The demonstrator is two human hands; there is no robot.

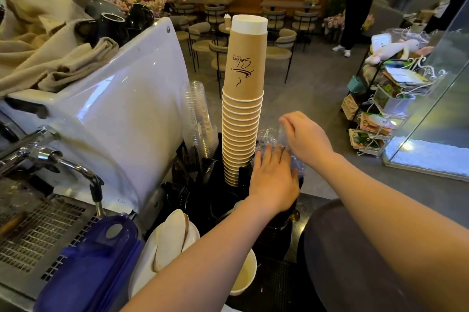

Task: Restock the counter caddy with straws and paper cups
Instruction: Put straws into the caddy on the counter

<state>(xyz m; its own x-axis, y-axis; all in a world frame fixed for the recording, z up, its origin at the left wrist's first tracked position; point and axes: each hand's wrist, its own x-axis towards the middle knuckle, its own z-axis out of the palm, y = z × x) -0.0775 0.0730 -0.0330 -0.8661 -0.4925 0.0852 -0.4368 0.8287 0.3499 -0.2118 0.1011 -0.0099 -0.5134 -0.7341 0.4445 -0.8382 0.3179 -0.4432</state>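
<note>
A tall stack of upside-down brown paper cups (243, 113) stands in the black counter caddy (229, 200). Just right of the stack lies crumpled clear plastic wrap (269, 138) over a caddy slot. My left hand (272, 179) rests flat on the wrap, fingers stretched forward. My right hand (304, 135) pinches the wrap from above with its fingertips. What sits under the wrap is hidden. A stack of clear plastic cups (199, 119) stands left of the paper cups. Black cutlery handles (187, 167) fill the caddy's left slots.
A white espresso machine (114, 119) with beige cloths on top stands at the left, its steam wand (76, 167) over a metal drip grate. A blue plastic container (91, 261), white lids (170, 243) and an open paper cup (243, 273) lie near me. A display rack (380, 108) stands right.
</note>
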